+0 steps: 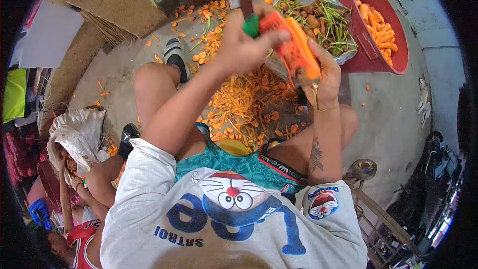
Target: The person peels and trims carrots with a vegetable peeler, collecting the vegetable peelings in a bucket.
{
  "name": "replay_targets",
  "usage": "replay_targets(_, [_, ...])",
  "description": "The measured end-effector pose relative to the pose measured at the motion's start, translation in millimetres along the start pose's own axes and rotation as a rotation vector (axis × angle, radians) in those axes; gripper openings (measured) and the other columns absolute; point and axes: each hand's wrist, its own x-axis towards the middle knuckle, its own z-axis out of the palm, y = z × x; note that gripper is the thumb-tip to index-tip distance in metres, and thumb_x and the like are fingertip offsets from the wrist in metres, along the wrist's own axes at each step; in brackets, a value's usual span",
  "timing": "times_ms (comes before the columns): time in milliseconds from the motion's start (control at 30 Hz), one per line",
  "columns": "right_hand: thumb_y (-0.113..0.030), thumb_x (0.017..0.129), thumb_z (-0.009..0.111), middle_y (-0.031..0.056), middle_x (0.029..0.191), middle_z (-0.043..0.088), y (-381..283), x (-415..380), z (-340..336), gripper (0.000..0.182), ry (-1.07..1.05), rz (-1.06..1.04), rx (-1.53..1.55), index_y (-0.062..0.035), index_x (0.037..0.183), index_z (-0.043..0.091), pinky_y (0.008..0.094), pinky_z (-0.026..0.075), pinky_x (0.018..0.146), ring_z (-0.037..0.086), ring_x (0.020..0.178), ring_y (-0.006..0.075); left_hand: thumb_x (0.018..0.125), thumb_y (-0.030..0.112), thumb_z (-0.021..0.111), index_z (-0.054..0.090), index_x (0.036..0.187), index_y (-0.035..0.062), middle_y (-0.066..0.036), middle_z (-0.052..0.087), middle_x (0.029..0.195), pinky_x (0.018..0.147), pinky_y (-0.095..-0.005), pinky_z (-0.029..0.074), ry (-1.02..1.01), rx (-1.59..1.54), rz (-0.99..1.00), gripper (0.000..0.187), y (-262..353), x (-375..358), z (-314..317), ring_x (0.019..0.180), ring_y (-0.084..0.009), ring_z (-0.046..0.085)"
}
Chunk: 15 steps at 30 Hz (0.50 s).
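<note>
orange and smooth along its bared side, a carrot lies slantwise in front of the body, its stem end, dark and rough, low in the palm of the right hand, whose fingers are closed around it from the outer side. its other end points up and away, toward the left hand. that left hand is curled tight around a green handle, from which a dark blade stands upward, and its thumb presses over a red-orange perforated piece lying alongside the carrot; whether this piece belongs to the handle cannot be told. below the hands, a heap of peelings and cut bits spreads over the concrete floor between the knees, close to a yellow round thing at the teal shorts. just beyond the right hand, a clear plastic bag holds brownish pieces and green stems, and touching its right side leans a red tub with peeled carrots piled inside. farther out, a tan board slants at the upper left, and at the lower left a person in a red jersey reaches to a whitish sack.
</note>
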Motion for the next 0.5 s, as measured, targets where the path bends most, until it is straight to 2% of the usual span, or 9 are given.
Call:
replay_targets(67, [-0.023, 0.101, 0.055, 0.008, 0.095, 0.066, 0, -5, 8, 0.038, 0.134, -0.021, -0.001, 0.005, 0.127, 0.059, 0.0267, 0.05, 0.064, 0.063, 0.078, 0.0114, 0.087, 0.019, 0.081, 0.066, 0.098, 0.0064, 0.002, 0.066, 0.078, 0.054, -0.0228, 0.046, 0.003, 0.013, -0.005, 0.022, -8, 8, -17, 0.061, -0.0058, 0.057])
replay_targets(167, [-0.027, 0.105, 0.049, 0.0108, 0.103, 0.067, 5, 7, -26, 0.04, -0.474, 0.148, 0.224, 0.0023, 0.13, 0.057, 0.0314, 0.053, 0.073, 0.063, 0.077, 0.0181, 0.087, 0.018, 0.081, 0.065, 0.098, 0.0059, 0.003, 0.065, 0.078, 0.057, -0.0232, 0.048, 0.19, -0.15, -0.187, 0.023, -18, 30, -48, 0.064, -0.0062, 0.058])
replay_targets(267, [-0.027, 0.105, 0.049, 0.0108, 0.106, 0.068, 9, 18, -45, 0.041, -0.279, 0.066, 0.097, 0.0016, 0.132, 0.056, 0.0303, 0.052, 0.071, 0.064, 0.078, 0.0174, 0.089, 0.016, 0.08, 0.065, 0.099, 0.006, 0.002, 0.066, 0.079, 0.06, -0.0234, 0.049, 0.247, 0.067, -0.232, 0.02, -23, 6, -16, 0.067, -0.0063, 0.06])
replay_targets(300, [-0.027, 0.105, 0.049, 0.0093, 0.109, 0.069, 9, 15, -25, 0.041, -0.014, 0.006, -0.031, 0.0012, 0.134, 0.055, 0.0288, 0.05, 0.068, 0.064, 0.079, 0.0159, 0.089, 0.016, 0.079, 0.065, 0.099, 0.006, 0.002, 0.066, 0.08, 0.061, -0.0237, 0.049, 0.088, -0.009, -0.102, 0.02, -9, -6, 1, 0.068, -0.0064, 0.06])
replay_targets(333, [-0.027, 0.105, 0.049, 0.0093, 0.109, 0.069, 8, 14, -15, 0.041, -0.006, 0.005, -0.032, 0.0012, 0.134, 0.055, 0.0288, 0.05, 0.068, 0.064, 0.079, 0.0159, 0.089, 0.016, 0.079, 0.065, 0.099, 0.006, 0.001, 0.067, 0.081, 0.061, -0.024, 0.05, -0.066, -0.087, 0.027, 0.02, 2, -13, 11, 0.069, -0.0065, 0.061])
replay_targets(367, [-0.026, 0.105, 0.049, 0.0093, 0.111, 0.069, 6, 12, -7, 0.041, 0.013, -0.016, -0.025, 0.0013, 0.134, 0.055, 0.0282, 0.05, 0.066, 0.064, 0.079, 0.0153, 0.089, 0.016, 0.079, 0.065, 0.099, 0.006, 0.001, 0.067, 0.081, 0.061, -0.024, 0.05, -0.064, -0.093, 0.021, 0.02, -1, -9, 9, 0.069, -0.0065, 0.061])
replay_targets(400, [-0.026, 0.105, 0.049, 0.0093, 0.113, 0.069, 7, 9, -5, 0.041, 0.03, -0.031, -0.02, 0.0014, 0.134, 0.055, 0.0277, 0.049, 0.063, 0.064, 0.08, 0.0147, 0.089, 0.017, 0.079, 0.065, 0.1, 0.0061, 0.001, 0.067, 0.081, 0.061, -0.0237, 0.05, 0.008, -0.035, -0.033, 0.02, -10, -2, 1, 0.07, -0.0065, 0.06])
replay_targets(433, [-0.026, 0.105, 0.049, 0.01, 0.111, 0.068, 7, 4, -19, 0.041, -0.115, 0.001, -0.042, 0.0019, 0.134, 0.055, 0.0282, 0.048, 0.059, 0.064, 0.078, 0.0145, 0.089, 0.017, 0.08, 0.065, 0.1, 0.0061, 0.001, 0.067, 0.081, 0.061, -0.0234, 0.05, 0.079, 0.026, -0.086, 0.021, -18, 7, -10, 0.07, -0.0065, 0.06])
replay_targets(500, [-0.026, 0.104, 0.049, 0.0094, 0.106, 0.067, 4, -1, -18, 0.04, -0.153, 0.033, -0.008, 0.001, 0.133, 0.056, 0.0283, 0.047, 0.058, 0.063, 0.076, 0.0145, 0.089, 0.016, 0.08, 0.065, 0.101, 0.0061, 0.003, 0.065, 0.079, 0.06, -0.0227, 0.048, 0.23, -0.08, -0.105, 0.021, -30, 30, -39, 0.067, -0.0068, 0.058])
